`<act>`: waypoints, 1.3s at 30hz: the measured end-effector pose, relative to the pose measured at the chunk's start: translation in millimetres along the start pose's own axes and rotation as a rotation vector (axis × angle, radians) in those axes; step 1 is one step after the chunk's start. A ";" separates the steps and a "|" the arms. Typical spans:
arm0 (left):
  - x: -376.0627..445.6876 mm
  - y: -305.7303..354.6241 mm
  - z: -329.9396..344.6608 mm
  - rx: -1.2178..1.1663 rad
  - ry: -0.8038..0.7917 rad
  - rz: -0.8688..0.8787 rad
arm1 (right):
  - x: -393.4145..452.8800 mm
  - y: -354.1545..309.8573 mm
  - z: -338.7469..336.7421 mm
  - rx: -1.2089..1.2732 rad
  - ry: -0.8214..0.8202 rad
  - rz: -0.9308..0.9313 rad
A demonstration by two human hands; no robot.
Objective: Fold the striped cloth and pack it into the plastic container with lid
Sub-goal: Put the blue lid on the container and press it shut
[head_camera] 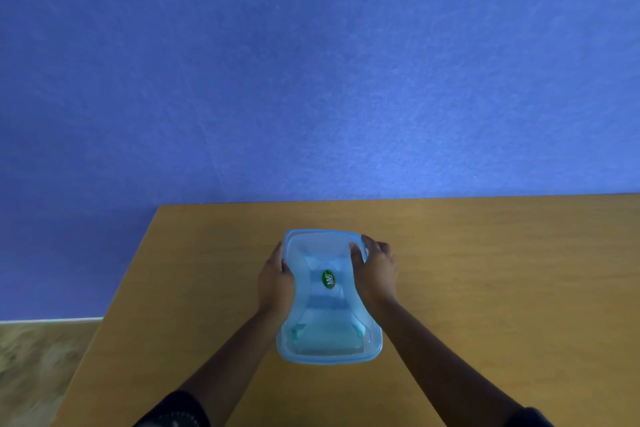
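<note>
A pale blue plastic container stands on the wooden table, with its translucent lid on top. A green oval sticker marks the lid's middle. Through the lid a folded cloth shows as pale bands inside. My left hand grips the container's left side, thumb on the lid's edge. My right hand grips the right side near the far corner, thumb over the lid's rim.
The wooden table ends at a left edge and a far edge against a blue wall. Patterned floor lies to the lower left beyond the table.
</note>
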State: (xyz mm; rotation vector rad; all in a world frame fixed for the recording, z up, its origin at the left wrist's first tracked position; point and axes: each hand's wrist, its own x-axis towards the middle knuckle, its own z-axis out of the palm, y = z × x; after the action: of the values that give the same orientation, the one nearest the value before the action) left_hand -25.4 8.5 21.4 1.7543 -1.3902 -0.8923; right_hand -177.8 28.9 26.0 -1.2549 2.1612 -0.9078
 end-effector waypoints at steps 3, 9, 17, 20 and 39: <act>-1.1 -0.6 -3.0 -0.005 0.095 0.050 | 0.8 -2.2 -2.5 0.034 -0.002 0.004; -3.2 7.1 0.5 -0.054 0.137 0.117 | 8.5 -2.6 -6.2 0.048 -0.028 0.011; 15.6 13.6 7.0 0.109 0.041 0.065 | 21.9 -2.0 -1.2 0.029 -0.053 -0.004; 22.7 14.0 7.9 0.151 0.012 0.043 | 25.2 -2.9 2.9 0.030 -0.067 -0.006; 21.6 2.8 19.0 0.318 0.068 0.108 | 44.9 -6.6 12.5 -0.260 -0.063 -0.074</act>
State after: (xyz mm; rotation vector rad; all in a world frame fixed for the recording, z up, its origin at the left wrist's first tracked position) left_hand -39.0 -15.3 12.4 1.8999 -1.6347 -0.5710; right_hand -186.5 -16.8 19.2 -1.4737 2.2486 -0.6196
